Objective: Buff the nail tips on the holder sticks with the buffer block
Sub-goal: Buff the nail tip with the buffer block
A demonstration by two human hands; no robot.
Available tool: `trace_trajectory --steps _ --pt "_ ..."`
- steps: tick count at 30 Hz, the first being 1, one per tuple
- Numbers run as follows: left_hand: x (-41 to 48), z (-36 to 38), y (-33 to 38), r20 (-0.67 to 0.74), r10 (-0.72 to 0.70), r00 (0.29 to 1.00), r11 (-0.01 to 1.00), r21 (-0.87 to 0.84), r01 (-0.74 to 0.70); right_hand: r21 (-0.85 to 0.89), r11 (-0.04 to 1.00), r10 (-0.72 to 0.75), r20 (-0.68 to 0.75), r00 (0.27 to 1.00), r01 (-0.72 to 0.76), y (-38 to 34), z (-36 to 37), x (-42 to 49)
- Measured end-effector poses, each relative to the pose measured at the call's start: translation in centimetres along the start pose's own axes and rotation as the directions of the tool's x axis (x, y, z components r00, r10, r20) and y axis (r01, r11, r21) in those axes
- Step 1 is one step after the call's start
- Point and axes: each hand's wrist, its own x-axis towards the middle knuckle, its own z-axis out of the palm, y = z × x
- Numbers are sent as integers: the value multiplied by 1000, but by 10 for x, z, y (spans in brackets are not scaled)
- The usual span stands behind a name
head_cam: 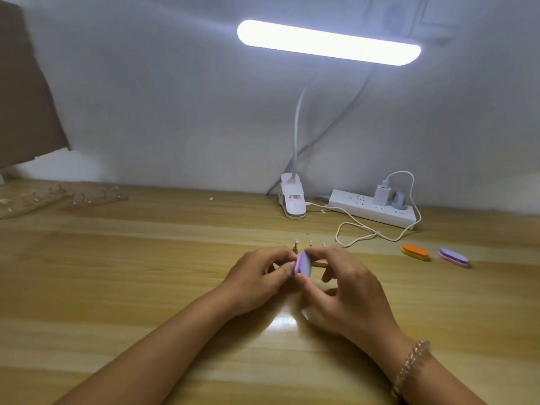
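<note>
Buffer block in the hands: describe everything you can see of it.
The buffer block is a small oval pad, lilac face over a pink layer, foam-like. It stands on edge, slightly tilted, above the table. The right hand pinches it top and bottom; the left hand, gripping a wooden holder stick, touches its pink side. The stick passes behind it.

I read this as home desk used as small nail-craft station, not shop or lab. Wood-grain desk (117, 273) against plain white wall (175, 112). Clip-on LED lamp (328, 42) standing at back, cabled to charger (381, 194) in white power strip (365, 213). Cardboard (23, 97) leaning at left. Spare orange buffer (415, 252) and purple buffer (453, 257) lying right; blurred holder-stick rows (93, 197) far left.
</note>
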Motion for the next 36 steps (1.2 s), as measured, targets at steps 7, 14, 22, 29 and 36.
trace_trajectory --steps 7,14,22,29,36 --pt "0 1 0 -3 14 1000 996 -87 -15 8 999 43 -6 999 -43 2 0 1" --pt "2 2 -2 -25 -16 1000 985 -174 11 -2 1000 -20 131 991 21 1 4 0" --pt "2 2 -5 -13 -21 1000 983 -180 19 -53 994 100 65 993 -97 2 -1 -1" --pt "4 5 -7 -5 -37 999 981 -190 35 -239 971 30 133 991 3 -8 0 -3" --pt "3 3 -7 -23 -53 998 991 -123 50 -193 981 54 101 993 -33 -3 1 -2"
